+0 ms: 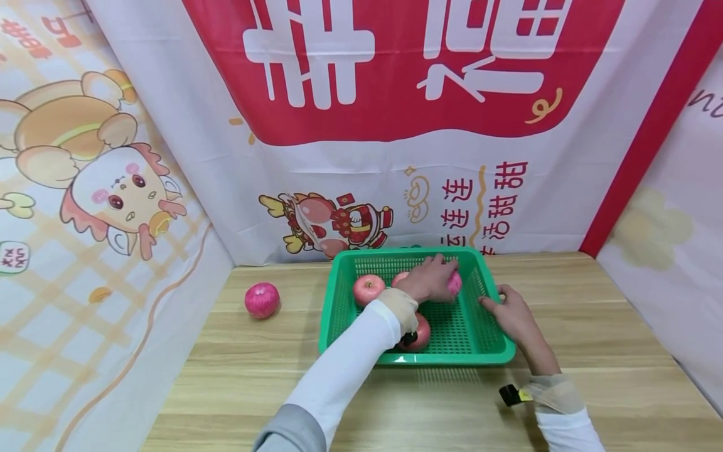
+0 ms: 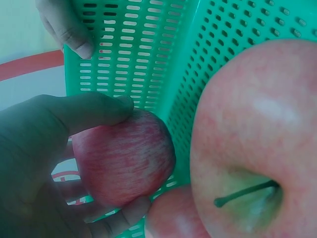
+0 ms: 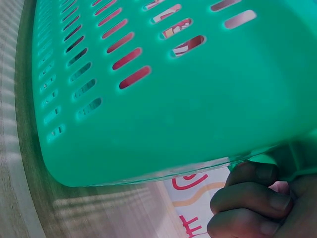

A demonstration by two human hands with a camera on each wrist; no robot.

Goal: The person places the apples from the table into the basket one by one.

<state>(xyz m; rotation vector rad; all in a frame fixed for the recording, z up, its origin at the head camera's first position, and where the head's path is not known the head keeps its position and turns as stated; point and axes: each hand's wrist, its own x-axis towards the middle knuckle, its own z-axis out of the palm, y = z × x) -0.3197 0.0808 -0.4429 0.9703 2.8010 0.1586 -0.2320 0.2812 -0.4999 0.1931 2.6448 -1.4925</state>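
Note:
My left hand (image 1: pixel 432 279) reaches into the green plastic basket (image 1: pixel 446 359) and holds a red onion (image 1: pixel 454 284). In the left wrist view, thumb and fingers curl round that streaked onion (image 2: pixel 126 158). Red apples lie in the basket: one at the left (image 1: pixel 369 290), one partly behind the hand (image 1: pixel 400 278), one near the front (image 1: pixel 419 333). An apple (image 2: pixel 252 124) looms large beside the onion in the left wrist view. My right hand (image 1: pixel 513 314) grips the basket's right rim, fingers (image 3: pixel 252 198) curled beneath it.
Another red onion (image 1: pixel 262 300) lies on the wooden table (image 1: pixel 237 376), left of the basket. Printed cloth (image 1: pixel 395 182) hangs behind the table, close to the basket's back rim, and patterned cloths stand at both sides.

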